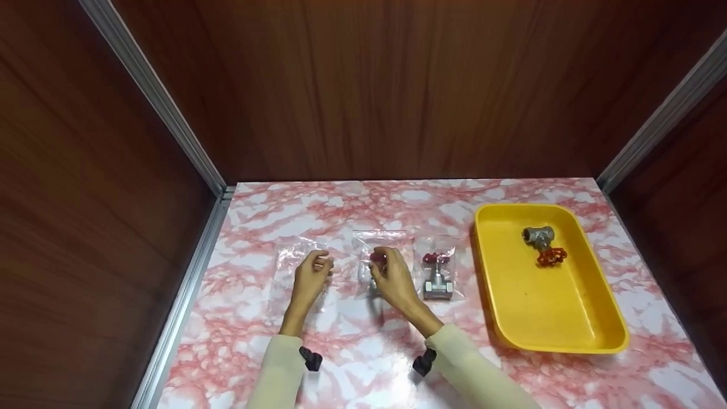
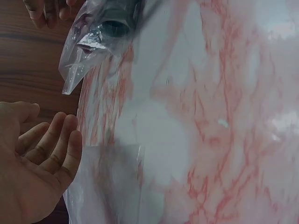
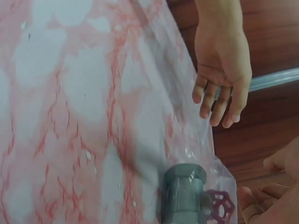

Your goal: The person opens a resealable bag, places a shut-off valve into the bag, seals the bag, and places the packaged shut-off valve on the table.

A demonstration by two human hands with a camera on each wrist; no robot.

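My left hand (image 1: pixel 309 278) hovers over a flat, clear plastic bag (image 1: pixel 284 289) on the left, fingers loosely bent and holding nothing. In the middle lies a second clear bag (image 1: pixel 403 240) with a gate valve (image 3: pixel 183 191) inside, its red handwheel (image 3: pixel 220 206) toward the far side. Over this bag is my right hand (image 1: pixel 397 281), partly covering the valve in the head view. Its fingers (image 3: pixel 261 196) are relaxed beside the handwheel in the right wrist view, with nothing between them. Just right of it, another bagged valve (image 1: pixel 438 287) lies on the table.
A yellow tray (image 1: pixel 545 318) stands on the right, with an unbagged valve (image 1: pixel 543 241) with a red handwheel in it. The tabletop (image 1: pixel 352 363) has a red-and-white marbled pattern. Dark wooden panels (image 1: pixel 363 91) rise at the back and both sides, with metal rails (image 1: pixel 164 96) at the corners.
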